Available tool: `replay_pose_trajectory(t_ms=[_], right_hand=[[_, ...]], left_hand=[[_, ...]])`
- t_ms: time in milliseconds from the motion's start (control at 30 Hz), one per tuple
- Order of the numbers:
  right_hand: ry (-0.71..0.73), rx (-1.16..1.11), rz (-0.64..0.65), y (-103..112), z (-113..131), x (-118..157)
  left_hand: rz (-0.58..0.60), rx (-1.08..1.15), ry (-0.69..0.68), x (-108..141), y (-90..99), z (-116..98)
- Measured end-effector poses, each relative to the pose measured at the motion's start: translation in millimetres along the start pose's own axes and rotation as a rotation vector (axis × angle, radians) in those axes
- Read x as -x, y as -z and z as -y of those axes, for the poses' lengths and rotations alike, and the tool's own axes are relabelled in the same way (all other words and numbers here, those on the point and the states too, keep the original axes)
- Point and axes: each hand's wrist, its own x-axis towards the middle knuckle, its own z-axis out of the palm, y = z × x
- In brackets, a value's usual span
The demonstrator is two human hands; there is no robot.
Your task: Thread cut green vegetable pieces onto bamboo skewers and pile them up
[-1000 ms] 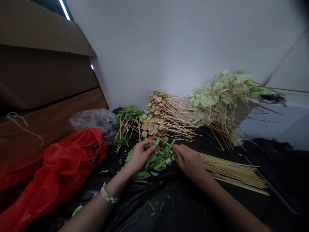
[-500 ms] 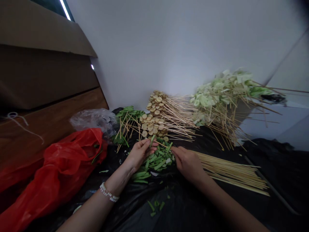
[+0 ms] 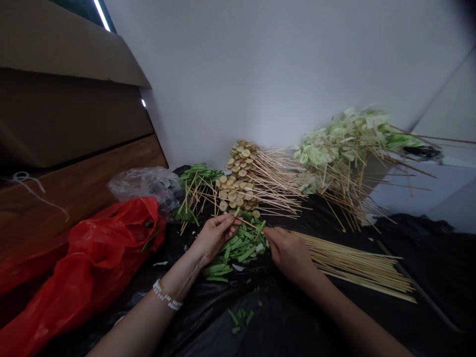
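Between thumb and fingers my left hand (image 3: 219,234) pinches a cut piece of green vegetable (image 3: 237,213). My right hand (image 3: 288,246) is closed on a thin wooden skewer (image 3: 248,223), whose far end meets the green piece at my left fingertips. Whether the tip has gone through it I cannot tell. Under both hands lies a heap of cut green stalks (image 3: 245,250). A bundle of bare skewers (image 3: 360,267) rests to the right of my right hand.
Skewered round pale slices (image 3: 238,191) are stacked behind my hands, skewered green stalks (image 3: 201,173) to their left. Skewered cabbage leaves (image 3: 334,144) lean at back right. A red plastic bag (image 3: 100,243) and clear bag (image 3: 145,186) lie left. Black plastic sheeting (image 3: 290,317) covers the surface.
Both hands stay almost in place. The fingers of my left hand have curled in slightly around the green piece and the skewer's end.
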Motion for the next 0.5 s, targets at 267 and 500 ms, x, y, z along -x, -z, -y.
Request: replay_pose_trajectory(t_ms=[267,500], right_hand=[[0.009,-0.059,-0.001,-3.3,2.1,1.7],[-0.02,-0.182,-0.007,-4.7,3.2,2.2]], left_hand=[[0.085,0.035,0.037,0.3,2.4,3.9],[0.081,-0.008,0.049,2.8,-0.6,2.0]])
